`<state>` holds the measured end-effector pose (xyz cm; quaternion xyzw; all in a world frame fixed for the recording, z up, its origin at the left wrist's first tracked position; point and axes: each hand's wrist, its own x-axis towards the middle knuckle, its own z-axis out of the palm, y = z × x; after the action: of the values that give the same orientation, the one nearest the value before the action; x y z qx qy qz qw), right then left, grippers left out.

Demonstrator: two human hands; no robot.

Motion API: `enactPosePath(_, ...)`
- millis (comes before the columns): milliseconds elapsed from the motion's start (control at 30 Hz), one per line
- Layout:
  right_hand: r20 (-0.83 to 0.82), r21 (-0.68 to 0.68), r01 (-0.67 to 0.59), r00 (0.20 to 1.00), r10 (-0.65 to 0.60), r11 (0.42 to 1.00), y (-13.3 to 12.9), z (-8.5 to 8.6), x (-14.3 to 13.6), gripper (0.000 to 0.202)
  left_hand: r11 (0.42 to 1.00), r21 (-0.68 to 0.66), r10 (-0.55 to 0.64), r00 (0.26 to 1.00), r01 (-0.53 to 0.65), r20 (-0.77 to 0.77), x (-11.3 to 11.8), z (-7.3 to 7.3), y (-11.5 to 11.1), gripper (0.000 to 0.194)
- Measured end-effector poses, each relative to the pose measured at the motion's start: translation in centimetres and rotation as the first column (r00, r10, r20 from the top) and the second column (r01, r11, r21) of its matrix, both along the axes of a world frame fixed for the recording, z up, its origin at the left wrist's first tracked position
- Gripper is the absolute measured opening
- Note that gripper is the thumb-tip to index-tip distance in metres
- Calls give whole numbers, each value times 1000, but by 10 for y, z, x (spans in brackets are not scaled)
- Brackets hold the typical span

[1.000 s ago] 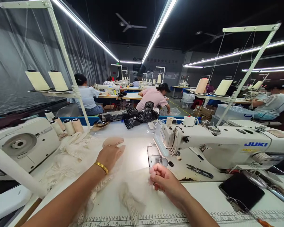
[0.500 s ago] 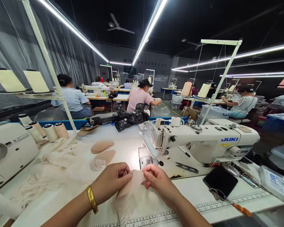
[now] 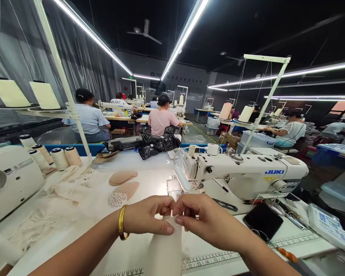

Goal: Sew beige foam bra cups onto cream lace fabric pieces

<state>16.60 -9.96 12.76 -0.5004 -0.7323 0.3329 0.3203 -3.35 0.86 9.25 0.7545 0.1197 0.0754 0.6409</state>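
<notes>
The left hand [image 3: 151, 216] and the right hand [image 3: 208, 220] came together at the near side of the tabletop [image 3: 149, 163], in front of the sewing machine [image 3: 247, 168]. Both hands were narrowed to a pinch on the upper edge of a pale cloth [image 3: 165, 251], thumbs toward the wearer and fingers curled behind. Their fingertips nearly met; whether they touched could not be told. The cloth hung down from them toward the bottom of the view, and its lower end was cut off there. A gold bracelet [image 3: 122, 222] circled the left wrist.

Beyond the left hand lay a small stack of beige pads [image 3: 122, 177], and just nearer the wearer another beige pad [image 3: 130, 189] with a patch of white lace [image 3: 117, 199] at its end. Further left, a loose heap of cream fabric [image 3: 66, 193] spread over the tabletop, with thread spools [image 3: 59, 159] standing behind it.

On the right, a pair of thread snips [image 3: 225, 204] lay partly behind the right hand, near the base of the machine. A flat black object [image 3: 263, 220] rested nearer the right edge, with an orange handle [image 3: 286, 253] close by. Ruler markings [image 3: 212, 260] ran along the front of the tabletop, passing behind the cloth. A black plastic bag [image 3: 163, 142] sat at the far edge.
</notes>
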Motion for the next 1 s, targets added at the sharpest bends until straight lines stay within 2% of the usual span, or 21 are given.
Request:
enactPosePath(67, 79, 142, 66, 994, -78, 988, 2, 1, 3, 12, 998, 3, 55, 993, -55, -100, -3, -3, 5, 42)
enactPosePath(133, 93, 358, 117, 983, -160, 926, 4, -5, 2, 15, 968, 146, 222, 967, -205, -120, -9, 0, 7, 37)
enactPosePath(167, 79, 474, 132, 978, -191, 870, 6, -10, 0, 18, 920, 260, 323, 943, -293, -81, -12, 3, 8, 31)
enactPosePath(200, 59, 581, 137, 976, -210, 803, 8, -16, -2, 22, 843, 386, 411, 912, -375, -13, -16, 6, 9, 24)
enactPosePath(233, 44, 664, 137, 974, -222, 735, 10, -24, -5, 25, 742, 510, 469, 880, -435, 69, -19, 8, 9, 16)
enactPosePath(300, 48, 755, 127, 968, -248, 643, 15, -43, -10, 28, 489, 727, 478, 845, -482, 239, -27, 7, 10, 1)
enactPosePath(367, 133, 776, 84, 947, -292, 625, 23, -67, -10, 30, 232, 882, 388, 871, -410, 302, -33, -2, 9, 11)
enactPosePath(400, 218, 762, 37, 925, -311, 646, 28, -80, -8, 31, 153, 931, 341, 902, -330, 264, -34, -9, 9, 13)
enactPosePath(433, 317, 739, -23, 894, -317, 674, 33, -93, -4, 32, 123, 965, 304, 935, -232, 185, -34, -17, 8, 12)
enactPosePath(500, 497, 654, -150, 824, -271, 741, 44, -117, 8, 30, 152, 987, 258, 966, -47, 6, -29, -33, 6, 8)
enactPosePath(533, 543, 622, -197, 805, -237, 758, 49, -127, 15, 29, 164, 986, 242, 969, 4, -44, -23, -40, 6, 12)
enactPosePath(600, 580, 586, -264, 796, -170, 766, 59, -141, 29, 27, 135, 990, 211, 976, 30, -59, -7, -50, 8, 16)
enactPosePath(667, 583, 567, -287, 802, -130, 772, 66, -147, 40, 29, 84, 994, 194, 977, 74, -89, 12, -56, 13, 22)
enactPosePath(800, 560, 539, -270, 823, -99, 798, 70, -146, 56, 32, 42, 965, 258, 930, 260, -262, 40, -68, 28, 21)
enactPosePath(900, 513, 521, -227, 854, -89, 823, 67, -143, 63, 34, 20, 984, 254, 951, 179, -178, 45, -81, 32, 22)
enactPosePath(1000, 497, 493, -190, 863, -95, 849, 63, -141, 67, 37, 59, 994, 222, 970, 88, -99, 43, -89, 31, 22)
